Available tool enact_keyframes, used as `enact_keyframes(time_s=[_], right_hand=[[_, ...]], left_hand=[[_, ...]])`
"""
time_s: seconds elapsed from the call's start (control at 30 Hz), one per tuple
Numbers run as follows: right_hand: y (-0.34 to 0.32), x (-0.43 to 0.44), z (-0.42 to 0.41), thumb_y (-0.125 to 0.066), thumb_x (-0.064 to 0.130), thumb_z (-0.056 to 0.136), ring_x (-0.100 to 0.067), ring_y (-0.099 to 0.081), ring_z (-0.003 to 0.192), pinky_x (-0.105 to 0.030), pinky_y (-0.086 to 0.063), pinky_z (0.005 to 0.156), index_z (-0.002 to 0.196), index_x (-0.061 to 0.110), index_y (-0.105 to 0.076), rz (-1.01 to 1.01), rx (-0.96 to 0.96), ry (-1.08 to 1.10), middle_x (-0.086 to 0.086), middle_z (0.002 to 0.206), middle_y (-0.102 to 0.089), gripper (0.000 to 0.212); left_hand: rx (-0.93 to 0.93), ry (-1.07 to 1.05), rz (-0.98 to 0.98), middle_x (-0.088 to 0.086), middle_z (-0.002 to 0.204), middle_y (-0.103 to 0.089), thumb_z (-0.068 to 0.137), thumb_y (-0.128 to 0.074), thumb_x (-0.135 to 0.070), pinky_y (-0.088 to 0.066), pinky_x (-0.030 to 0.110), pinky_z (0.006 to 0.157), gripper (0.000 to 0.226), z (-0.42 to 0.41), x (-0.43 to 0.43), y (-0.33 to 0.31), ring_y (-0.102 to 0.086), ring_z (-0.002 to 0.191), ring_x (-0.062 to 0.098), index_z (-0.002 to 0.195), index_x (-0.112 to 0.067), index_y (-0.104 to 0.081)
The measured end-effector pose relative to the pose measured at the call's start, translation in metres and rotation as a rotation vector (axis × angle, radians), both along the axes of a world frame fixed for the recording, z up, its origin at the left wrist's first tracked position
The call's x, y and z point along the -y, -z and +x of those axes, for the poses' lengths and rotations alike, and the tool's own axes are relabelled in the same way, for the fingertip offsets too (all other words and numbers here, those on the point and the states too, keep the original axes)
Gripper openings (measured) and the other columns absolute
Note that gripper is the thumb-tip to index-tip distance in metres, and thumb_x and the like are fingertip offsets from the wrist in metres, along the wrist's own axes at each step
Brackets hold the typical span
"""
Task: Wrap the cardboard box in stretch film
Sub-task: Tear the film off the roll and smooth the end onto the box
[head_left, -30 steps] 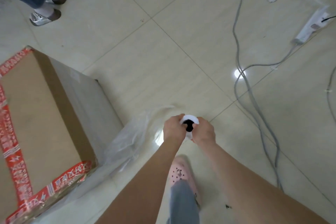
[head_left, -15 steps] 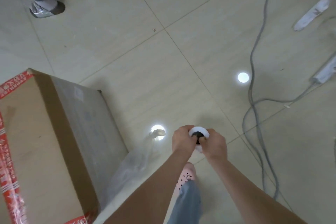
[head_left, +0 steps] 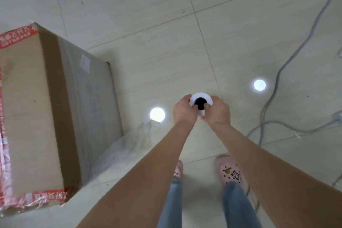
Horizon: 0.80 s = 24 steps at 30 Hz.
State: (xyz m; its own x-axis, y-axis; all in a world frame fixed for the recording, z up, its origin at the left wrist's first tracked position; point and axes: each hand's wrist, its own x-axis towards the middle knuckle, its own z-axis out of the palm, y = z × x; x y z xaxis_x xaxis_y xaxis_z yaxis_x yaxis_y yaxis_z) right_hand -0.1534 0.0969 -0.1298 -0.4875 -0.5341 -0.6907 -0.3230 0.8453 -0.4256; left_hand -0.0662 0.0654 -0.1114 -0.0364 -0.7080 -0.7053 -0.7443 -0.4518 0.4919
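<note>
A large cardboard box (head_left: 27,109) with red printed tape along its edges stands on the floor at the left; clear film lies over its right side face. I hold the stretch film roll (head_left: 201,98) upright, seen end-on as a white ring with a dark core. My left hand (head_left: 185,111) grips its left side and my right hand (head_left: 215,112) grips its right side, a thumb reaching into the core. A sheet of clear stretch film (head_left: 120,152) runs from the roll down and left to the box's near corner.
Pale floor tiles (head_left: 148,15) surround the box. Grey cables (head_left: 277,79) snake across the floor at the right. Two bright ceiling-light reflections (head_left: 157,114) show on the tiles. My feet in pink clogs (head_left: 229,171) stand below the roll.
I have stepped round the box corner: the box now lies further left and lower, the cables have slid right, and the other person's feet have left the view. Both hands still hold the roll.
</note>
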Motion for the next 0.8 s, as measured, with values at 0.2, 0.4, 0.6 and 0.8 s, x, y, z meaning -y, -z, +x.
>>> enact_keyframes(time_s=[0.2, 0.4, 0.6, 0.8], right_hand=[[-0.025, -0.006, -0.005, -0.047, 0.013, 0.092, -0.031, -0.049, 0.118, -0.033, -0.04, 0.081, 0.135, 0.01, -0.042, 0.084, -0.081, -0.264, -0.012, 0.135, -0.048, 0.043], [-0.062, -0.01, 0.05, -0.046, 0.01, 0.093, -0.025, -0.033, 0.129, -0.033, -0.04, 0.09, 0.14, 0.02, -0.041, -0.18, -0.218, -0.709, -0.003, 0.142, -0.035, 0.048], [-0.056, -0.026, 0.145, -0.047, 0.011, 0.091, -0.019, -0.03, 0.13, -0.028, -0.039, 0.091, 0.137, 0.025, -0.042, -0.255, -0.16, -0.99, 0.002, 0.139, -0.036, 0.048], [-0.011, -0.063, 0.204, -0.048, 0.019, 0.093, -0.02, -0.029, 0.132, -0.03, -0.038, 0.096, 0.138, 0.025, -0.04, -0.234, -0.158, -1.133, 0.001, 0.14, -0.035, 0.047]], left_hand=[[-0.038, -0.048, 0.039, 0.001, 0.135, -0.054, 0.091, -0.049, -0.005, -0.048, 0.032, 0.096, 0.051, 0.019, -0.039, -0.019, -0.058, 0.114, 0.019, 0.139, -0.019, -0.045], [0.242, 0.014, -0.141, -0.003, 0.139, -0.041, 0.093, -0.045, -0.011, -0.047, 0.034, 0.086, 0.05, 0.076, -0.085, -0.048, -0.048, 0.12, 0.018, 0.141, -0.023, -0.037], [0.389, -0.126, -0.194, 0.001, 0.141, -0.037, 0.09, -0.05, -0.012, -0.043, 0.034, 0.085, 0.051, 0.145, -0.124, -0.036, -0.046, 0.121, 0.022, 0.139, -0.019, -0.039], [0.438, -0.183, -0.277, 0.002, 0.137, -0.04, 0.088, -0.052, -0.012, -0.038, 0.031, 0.093, 0.051, 0.205, -0.168, 0.006, -0.043, 0.124, 0.021, 0.137, -0.018, -0.041]])
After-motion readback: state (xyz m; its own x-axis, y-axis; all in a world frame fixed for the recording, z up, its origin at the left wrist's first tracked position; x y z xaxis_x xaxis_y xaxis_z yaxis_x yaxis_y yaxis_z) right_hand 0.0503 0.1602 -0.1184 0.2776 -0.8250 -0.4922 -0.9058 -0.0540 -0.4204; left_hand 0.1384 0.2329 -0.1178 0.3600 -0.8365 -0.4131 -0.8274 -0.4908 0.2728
